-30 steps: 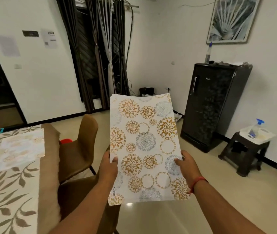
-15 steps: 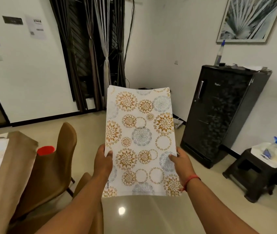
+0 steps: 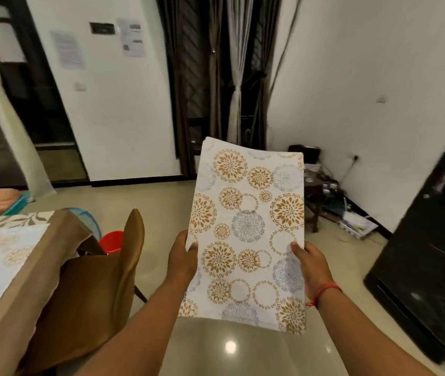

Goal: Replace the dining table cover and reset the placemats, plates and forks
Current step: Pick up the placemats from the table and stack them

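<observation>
White placemat (image 3: pixel 248 234) w/ gold & grey-blue flower rings, flat and stiff, held up right of the brown chair (image 3: pixel 101 283). I see left hand (image 3: pixel 182 260) and right hand (image 3: pixel 311 263) pinching its side edges, thumbs on top.

The room is evenly and softly lit from overhead, and a ceiling lamp shows as a small white glare spot on the glossy floor (image 3: pixel 230 346) at lower centre. Motion blur smears the fridge (image 3: pixel 430 240) at right and the doorway at upper left. Wide-angle distortion bends the walls and curtains (image 3: pixel 215 77) toward the frame edges.
</observation>
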